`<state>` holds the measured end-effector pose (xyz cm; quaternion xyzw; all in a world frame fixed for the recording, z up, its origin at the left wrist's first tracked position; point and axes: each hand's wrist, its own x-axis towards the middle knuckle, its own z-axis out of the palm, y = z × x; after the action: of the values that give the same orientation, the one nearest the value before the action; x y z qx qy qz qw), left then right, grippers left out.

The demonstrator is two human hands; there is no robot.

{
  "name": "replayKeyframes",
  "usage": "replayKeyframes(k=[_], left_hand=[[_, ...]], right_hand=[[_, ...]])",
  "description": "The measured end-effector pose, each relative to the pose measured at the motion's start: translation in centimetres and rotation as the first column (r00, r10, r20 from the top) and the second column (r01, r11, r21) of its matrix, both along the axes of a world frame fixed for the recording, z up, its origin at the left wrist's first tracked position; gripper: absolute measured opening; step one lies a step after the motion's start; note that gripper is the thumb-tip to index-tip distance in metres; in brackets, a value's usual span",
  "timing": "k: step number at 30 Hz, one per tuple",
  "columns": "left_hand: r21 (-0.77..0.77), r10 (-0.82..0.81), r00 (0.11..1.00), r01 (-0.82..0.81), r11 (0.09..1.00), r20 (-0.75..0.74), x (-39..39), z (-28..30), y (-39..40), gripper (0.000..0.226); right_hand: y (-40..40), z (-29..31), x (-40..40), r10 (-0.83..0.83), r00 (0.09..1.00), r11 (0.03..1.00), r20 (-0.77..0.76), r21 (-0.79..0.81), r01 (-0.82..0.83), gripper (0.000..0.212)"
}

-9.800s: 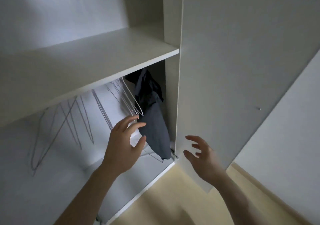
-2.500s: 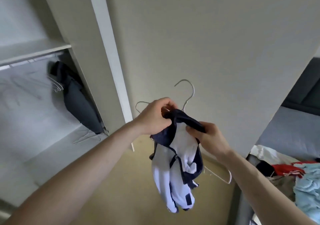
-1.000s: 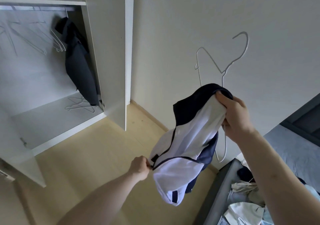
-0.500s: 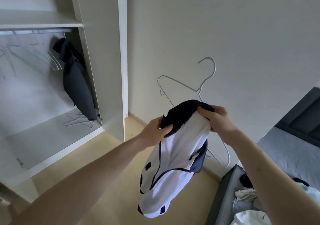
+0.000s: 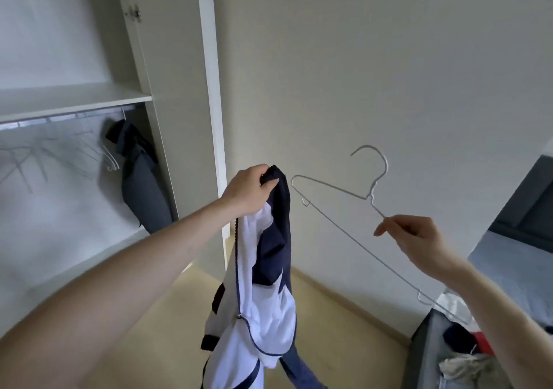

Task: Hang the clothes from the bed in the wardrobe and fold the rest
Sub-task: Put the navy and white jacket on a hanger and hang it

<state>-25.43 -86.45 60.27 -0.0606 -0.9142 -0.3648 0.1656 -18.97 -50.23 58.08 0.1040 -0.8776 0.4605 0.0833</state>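
White board makes up the wardrobe [image 5: 167, 89] on the left, its door swung wide and its interior in view: a shelf [image 5: 74, 101] crosses it, and just beneath runs a metal rail [image 5: 59, 117]. From that rail, at its right end, a dark grey garment [image 5: 140, 185] hangs against the side panel, and to the left of it a cluster of bare wire hangers [image 5: 59, 155] dangles, blurred and hard to count. A pale wall [image 5: 374, 59] fills the middle and right, meeting a yellowish wood floor [image 5: 167, 328] at a skirting board. At the lower right the edge of the bed [image 5: 425, 355] shows, with a heap of clothes [image 5: 466, 358] on it, among them something dark, something red and something off-white. In the centre hangs the navy and white zip jacket [image 5: 263, 299], held up off the floor by its collar and drooping straight down in folds. The left hand [image 5: 250, 191] has its grip clenched round the navy collar at the top of the jacket. The right hand [image 5: 419, 236] pinches a silver wire hanger [image 5: 338, 218] by one of its sloping shoulder wires, between thumb and fingertips; the hanger sits tilted, hook uppermost, just beside the jacket collar but apart from it, its lower end reaching down over the bed edge.
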Motion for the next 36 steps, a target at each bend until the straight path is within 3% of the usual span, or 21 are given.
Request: replayKeyframes(k=[7, 17, 27, 36], left_hand=[[-0.011, 0.066, 0.997, -0.065, 0.998, 0.045, -1.8, 0.8, -2.5, 0.034], [-0.058, 0.214, 0.976, -0.216, 0.975, -0.028, -2.7, 3.9, -5.6, 0.034], [-0.002, 0.117, 0.981, -0.119, 0.993, -0.155, -1.8, 5.7, -3.8, 0.036], [0.039, 0.161, 0.958, -0.156, 0.987, -0.236, -1.3, 7.3, -5.3, 0.038]], right_hand=[[-0.8, 2.5, 4.2, 0.065, 0.996, 0.994, 0.054, 0.079, -0.069, 0.037], [-2.5, 3.0, 5.4, 0.102, 0.993, 0.990, 0.052, 0.088, -0.106, 0.038], [-6.6, 2.4, 5.4, 0.052, 0.997, 0.988, 0.051, 0.139, -0.059, 0.037], [-2.4, 2.3, 5.2, 0.033, 0.998, 0.995, 0.060, 0.097, -0.039, 0.035]])
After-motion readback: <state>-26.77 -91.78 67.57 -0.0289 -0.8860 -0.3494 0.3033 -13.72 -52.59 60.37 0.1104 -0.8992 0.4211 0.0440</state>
